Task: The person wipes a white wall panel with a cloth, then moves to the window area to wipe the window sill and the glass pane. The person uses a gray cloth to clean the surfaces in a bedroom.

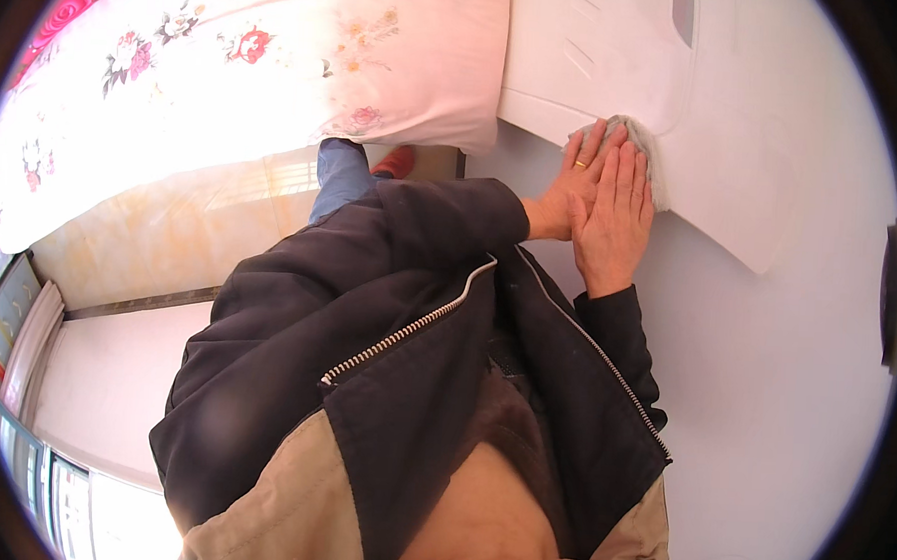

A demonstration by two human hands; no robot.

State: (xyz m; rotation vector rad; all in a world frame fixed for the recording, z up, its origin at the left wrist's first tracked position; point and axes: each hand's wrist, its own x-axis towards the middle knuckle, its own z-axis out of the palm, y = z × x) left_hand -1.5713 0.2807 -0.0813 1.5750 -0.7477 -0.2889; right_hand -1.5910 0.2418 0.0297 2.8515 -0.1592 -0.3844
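A light grey cloth (657, 169) lies pressed against the edge of a white moulded panel (722, 209), which looks like a headboard. My left hand (584, 184), with a ring on one finger, is flat on the cloth with its fingertips near the cloth's upper edge. Partly over it lies my right hand (616, 212), palm down, its fingers close together and reaching onto the cloth. Its thumb rests against my left hand. Between them the two hands cover much of the cloth, so its full shape is hidden.
A bed with a pink floral sheet (277, 70) stands at upper left beside the panel. A pale wall (752, 368) runs along the right. Below the bed show marbled floor tiles (248, 219) and a red shoe (397, 161). A white ledge (129, 379) is at lower left.
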